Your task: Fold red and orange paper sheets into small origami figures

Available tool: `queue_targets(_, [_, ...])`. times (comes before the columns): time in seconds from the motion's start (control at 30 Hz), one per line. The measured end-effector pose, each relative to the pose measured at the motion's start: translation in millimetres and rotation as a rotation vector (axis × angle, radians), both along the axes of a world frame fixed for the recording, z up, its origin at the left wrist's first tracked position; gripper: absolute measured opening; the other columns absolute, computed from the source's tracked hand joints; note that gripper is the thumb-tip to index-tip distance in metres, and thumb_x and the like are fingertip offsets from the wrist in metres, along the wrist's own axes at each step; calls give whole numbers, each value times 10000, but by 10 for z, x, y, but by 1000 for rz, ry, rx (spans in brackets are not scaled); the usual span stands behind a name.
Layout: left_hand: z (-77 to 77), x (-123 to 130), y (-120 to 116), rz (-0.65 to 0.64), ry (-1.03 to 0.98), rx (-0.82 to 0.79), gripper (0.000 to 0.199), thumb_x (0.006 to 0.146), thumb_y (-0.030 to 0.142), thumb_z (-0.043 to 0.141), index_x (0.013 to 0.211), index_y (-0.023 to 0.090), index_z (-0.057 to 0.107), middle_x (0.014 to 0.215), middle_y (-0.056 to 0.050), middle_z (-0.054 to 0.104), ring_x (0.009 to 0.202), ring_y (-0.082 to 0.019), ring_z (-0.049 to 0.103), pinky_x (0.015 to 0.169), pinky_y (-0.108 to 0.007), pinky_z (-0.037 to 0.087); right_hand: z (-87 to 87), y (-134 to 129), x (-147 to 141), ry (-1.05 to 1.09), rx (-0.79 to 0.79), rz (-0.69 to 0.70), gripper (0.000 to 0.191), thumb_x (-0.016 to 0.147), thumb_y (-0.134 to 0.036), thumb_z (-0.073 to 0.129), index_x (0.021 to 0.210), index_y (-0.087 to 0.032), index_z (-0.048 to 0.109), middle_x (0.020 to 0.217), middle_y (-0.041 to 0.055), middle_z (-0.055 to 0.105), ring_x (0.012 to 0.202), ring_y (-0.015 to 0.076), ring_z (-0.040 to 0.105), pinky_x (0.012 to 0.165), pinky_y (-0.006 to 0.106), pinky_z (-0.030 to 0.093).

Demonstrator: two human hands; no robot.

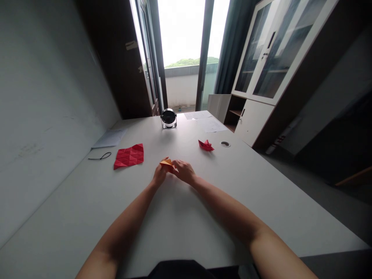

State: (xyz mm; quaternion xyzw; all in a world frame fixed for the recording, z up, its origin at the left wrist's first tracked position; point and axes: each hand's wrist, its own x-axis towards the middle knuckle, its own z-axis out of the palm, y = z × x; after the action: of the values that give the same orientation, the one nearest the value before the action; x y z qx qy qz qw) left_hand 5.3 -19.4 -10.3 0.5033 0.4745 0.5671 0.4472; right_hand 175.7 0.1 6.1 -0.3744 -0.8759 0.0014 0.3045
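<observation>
Between my two hands, just above the white table (186,217), is a small folded piece of orange paper (166,162). My left hand (159,173) grips its left side, fingers closed around it. From the right, my right hand (183,170) pinches the paper's other edge, its fingers bent. Ahead to the right sits a red origami boat (206,145). Off to the left lies a sheet of red paper (129,156), opened out and covered in crease lines.
A round black fan-like device (169,117) on a metal stand is near the table's far edge. White papers (211,124) lie at the far right and far left. A black cable tie (101,156) rests by the left wall. A cable hole (225,144) is beyond the boat.
</observation>
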Motion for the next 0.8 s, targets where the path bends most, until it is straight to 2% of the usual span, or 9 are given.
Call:
queue_targets(0.2, [98, 52, -47, -54, -94, -30, 556, 794, 488, 701, 1235, 167, 590, 1003, -94, 694, 800, -188, 654, 640, -258, 496, 21, 3, 23, -24, -60, -29, 178, 1003, -356, 531, 990, -190, 596, 937, 60, 673, 820, 169, 592, 686, 253, 341])
queue_targets(0.4, [152, 37, -91, -72, -132, 7, 663, 777, 447, 754, 1342, 193, 518, 1096, -112, 684, 921, -224, 664, 722, -296, 534, -16, 19, 10, -63, 66, 38, 277, 1030, -417, 470, 957, -190, 612, 897, 53, 657, 753, 155, 573, 665, 263, 318])
queue_targets(0.57, [140, 43, -107, -64, -144, 44, 513, 758, 459, 762, 1152, 160, 626, 1113, -129, 680, 918, -237, 672, 740, -317, 541, -13, 15, 16, -74, 140, 60, 196, 1033, -312, 465, 1010, -187, 614, 906, 57, 652, 771, 157, 574, 691, 271, 337])
queue_targets(0.8, [128, 46, -82, 30, -107, 0, 510, 762, 460, 728, 1171, 164, 655, 1106, -125, 695, 888, -229, 677, 726, -311, 537, 37, -37, -6, -63, 70, -35, 139, 1002, -238, 477, 988, -188, 606, 913, 58, 654, 776, 166, 583, 702, 262, 350])
